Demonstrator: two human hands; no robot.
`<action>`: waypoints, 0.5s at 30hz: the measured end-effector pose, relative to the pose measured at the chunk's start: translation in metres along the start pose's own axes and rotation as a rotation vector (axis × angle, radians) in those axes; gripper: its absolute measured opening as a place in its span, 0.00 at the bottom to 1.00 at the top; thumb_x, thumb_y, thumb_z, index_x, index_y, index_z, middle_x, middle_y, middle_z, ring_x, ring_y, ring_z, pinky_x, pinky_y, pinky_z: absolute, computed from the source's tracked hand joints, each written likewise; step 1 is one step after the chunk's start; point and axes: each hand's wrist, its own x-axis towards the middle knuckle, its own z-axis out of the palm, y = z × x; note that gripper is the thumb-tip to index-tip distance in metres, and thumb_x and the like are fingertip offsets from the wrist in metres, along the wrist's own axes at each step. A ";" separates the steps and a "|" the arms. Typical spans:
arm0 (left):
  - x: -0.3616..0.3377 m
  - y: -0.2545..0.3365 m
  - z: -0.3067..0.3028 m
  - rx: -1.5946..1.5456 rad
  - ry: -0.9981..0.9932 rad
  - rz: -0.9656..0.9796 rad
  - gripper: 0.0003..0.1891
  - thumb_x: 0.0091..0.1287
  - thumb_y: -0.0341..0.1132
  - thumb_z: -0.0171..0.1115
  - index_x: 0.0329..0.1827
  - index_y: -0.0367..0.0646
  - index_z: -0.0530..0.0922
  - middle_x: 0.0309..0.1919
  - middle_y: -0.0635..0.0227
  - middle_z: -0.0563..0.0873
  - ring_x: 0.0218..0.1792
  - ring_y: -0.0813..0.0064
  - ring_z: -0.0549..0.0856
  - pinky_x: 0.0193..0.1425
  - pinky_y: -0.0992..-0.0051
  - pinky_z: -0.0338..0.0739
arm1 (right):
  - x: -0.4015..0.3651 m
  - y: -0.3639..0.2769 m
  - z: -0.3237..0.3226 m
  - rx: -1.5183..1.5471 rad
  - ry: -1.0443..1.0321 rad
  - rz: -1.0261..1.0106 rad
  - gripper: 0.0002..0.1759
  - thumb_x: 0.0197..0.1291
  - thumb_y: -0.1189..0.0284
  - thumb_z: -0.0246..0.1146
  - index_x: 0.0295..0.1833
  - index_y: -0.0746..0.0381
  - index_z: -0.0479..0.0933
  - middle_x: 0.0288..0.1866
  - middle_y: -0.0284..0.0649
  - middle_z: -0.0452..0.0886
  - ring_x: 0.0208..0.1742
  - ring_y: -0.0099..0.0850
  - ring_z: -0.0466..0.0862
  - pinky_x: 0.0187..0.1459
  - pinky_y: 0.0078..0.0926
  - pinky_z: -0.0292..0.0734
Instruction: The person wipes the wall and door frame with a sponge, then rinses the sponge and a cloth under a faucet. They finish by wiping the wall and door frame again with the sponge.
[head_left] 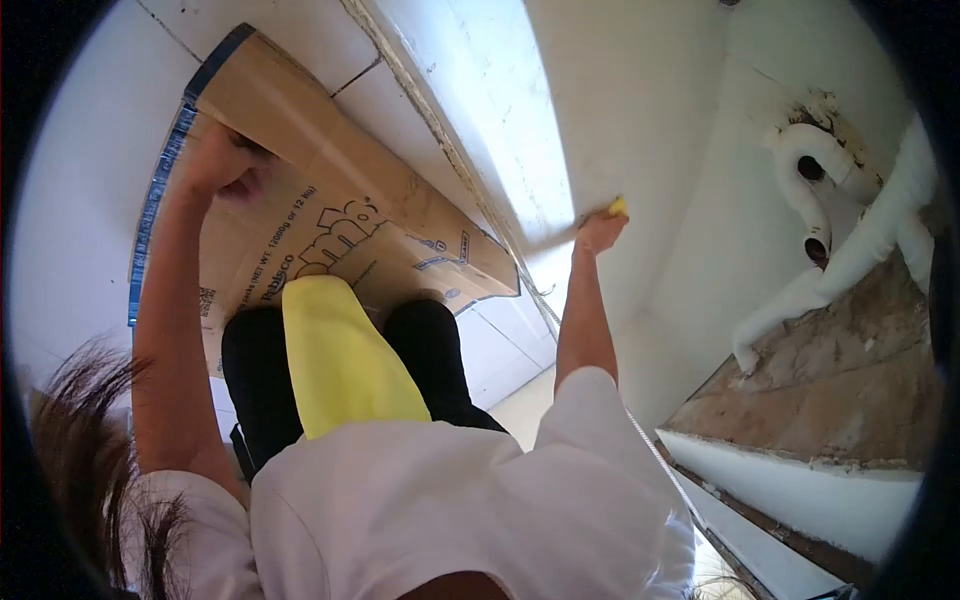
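The right hand (601,232) pinches a small yellow pad (618,206) between its fingers, seemingly against the pale wall (625,120). It looks light, soft and hard to break, best gripped by its back. The left hand (225,165) is over the cardboard (375,170) near its taped corner, blurred; I cannot tell its fingers' state. Yellow cloth (345,360) covers the lap; white pipes (880,265) obstruct the right.
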 end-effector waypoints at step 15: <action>0.008 -0.006 0.002 0.037 0.061 0.018 0.04 0.53 0.29 0.62 0.28 0.38 0.76 0.15 0.65 0.80 0.14 0.74 0.81 0.11 0.77 0.72 | 0.009 0.065 -0.008 -0.143 -0.139 -0.376 0.08 0.62 0.69 0.48 0.39 0.63 0.62 0.36 0.50 0.73 0.38 0.49 0.75 0.44 0.43 0.68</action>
